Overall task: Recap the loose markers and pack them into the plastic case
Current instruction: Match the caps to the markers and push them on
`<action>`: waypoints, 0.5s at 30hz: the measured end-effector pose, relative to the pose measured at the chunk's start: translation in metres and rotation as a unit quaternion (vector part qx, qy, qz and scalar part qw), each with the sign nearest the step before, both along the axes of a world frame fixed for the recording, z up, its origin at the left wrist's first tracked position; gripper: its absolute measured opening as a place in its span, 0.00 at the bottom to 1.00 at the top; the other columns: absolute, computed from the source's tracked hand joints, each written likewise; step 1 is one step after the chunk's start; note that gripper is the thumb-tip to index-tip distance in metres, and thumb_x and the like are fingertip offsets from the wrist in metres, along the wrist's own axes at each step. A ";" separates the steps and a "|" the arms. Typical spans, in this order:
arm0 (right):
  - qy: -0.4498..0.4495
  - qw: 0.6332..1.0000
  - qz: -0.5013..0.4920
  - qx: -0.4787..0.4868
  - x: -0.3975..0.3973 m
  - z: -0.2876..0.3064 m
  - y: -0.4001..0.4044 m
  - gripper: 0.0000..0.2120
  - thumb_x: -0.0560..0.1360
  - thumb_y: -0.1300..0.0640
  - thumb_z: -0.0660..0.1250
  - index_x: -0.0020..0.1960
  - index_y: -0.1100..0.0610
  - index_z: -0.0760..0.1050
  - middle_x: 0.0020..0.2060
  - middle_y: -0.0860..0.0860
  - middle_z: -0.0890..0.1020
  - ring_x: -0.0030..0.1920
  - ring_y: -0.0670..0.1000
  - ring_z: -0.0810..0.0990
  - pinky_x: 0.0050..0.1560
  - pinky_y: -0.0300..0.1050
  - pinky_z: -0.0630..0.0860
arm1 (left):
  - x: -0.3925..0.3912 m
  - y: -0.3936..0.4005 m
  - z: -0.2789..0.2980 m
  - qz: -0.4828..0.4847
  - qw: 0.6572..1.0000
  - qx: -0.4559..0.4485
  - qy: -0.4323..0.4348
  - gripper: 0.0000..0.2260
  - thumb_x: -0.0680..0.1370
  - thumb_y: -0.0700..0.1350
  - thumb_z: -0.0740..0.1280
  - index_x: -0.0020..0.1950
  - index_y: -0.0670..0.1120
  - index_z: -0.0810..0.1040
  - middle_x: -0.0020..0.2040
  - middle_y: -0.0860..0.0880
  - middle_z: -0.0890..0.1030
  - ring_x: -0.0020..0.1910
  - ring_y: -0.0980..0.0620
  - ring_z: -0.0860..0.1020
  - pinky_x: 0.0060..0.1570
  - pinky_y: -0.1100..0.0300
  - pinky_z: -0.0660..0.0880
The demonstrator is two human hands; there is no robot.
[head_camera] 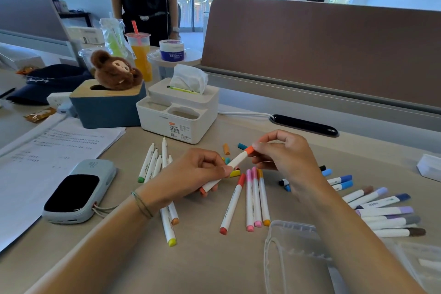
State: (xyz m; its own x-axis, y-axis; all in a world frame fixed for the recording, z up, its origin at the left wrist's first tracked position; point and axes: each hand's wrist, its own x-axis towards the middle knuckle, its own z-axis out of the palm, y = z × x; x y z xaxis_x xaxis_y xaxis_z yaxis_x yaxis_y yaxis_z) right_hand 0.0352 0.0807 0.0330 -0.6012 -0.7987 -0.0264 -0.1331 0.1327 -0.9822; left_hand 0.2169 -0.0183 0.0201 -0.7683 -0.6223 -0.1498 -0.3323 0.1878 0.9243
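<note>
Orange-ended white marker [226,169]: left hand [200,174] grips barrel; right hand [281,153] pinches its orange cap [249,150].

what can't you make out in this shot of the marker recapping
Head view only:
- Orange marker: whether its cap is fully seated; right hand fingers cover the joint.
- Plastic case: lower part cut off by the frame edge and crossed by the right forearm.
- Printed sheet: text too small to read.
- Left hand hides markers beneath.

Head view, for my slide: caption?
Left hand holds orange marker; right hand pinches its cap.
</note>
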 end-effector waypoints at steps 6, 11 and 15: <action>0.034 0.996 0.077 -0.015 0.010 0.001 0.002 0.15 0.75 0.63 0.75 0.57 0.55 0.74 0.39 0.55 0.88 0.39 0.55 0.88 0.43 0.48 0.85 | -0.003 0.006 -0.007 0.016 0.999 -0.012 0.032 0.09 0.77 0.50 0.71 0.49 0.45 0.84 0.37 0.45 0.86 0.32 0.53 0.81 0.33 0.64 0.78; 0.149 0.985 0.081 -0.005 0.026 -0.006 0.001 0.27 0.70 0.60 0.80 0.60 0.44 0.68 0.37 0.52 0.87 0.38 0.51 0.86 0.45 0.49 0.85 | -0.008 0.013 -0.011 0.028 0.997 0.001 0.066 0.15 0.73 0.46 0.75 0.50 0.36 0.78 0.37 0.42 0.86 0.27 0.51 0.81 0.29 0.61 0.77; 0.144 0.988 0.042 -0.032 0.022 -0.005 0.001 0.25 0.70 0.62 0.80 0.57 0.47 0.69 0.33 0.55 0.84 0.34 0.53 0.85 0.40 0.50 0.85 | -0.010 0.017 -0.006 0.021 0.997 -0.016 0.067 0.15 0.74 0.50 0.71 0.55 0.41 0.77 0.35 0.45 0.86 0.28 0.51 0.82 0.29 0.61 0.78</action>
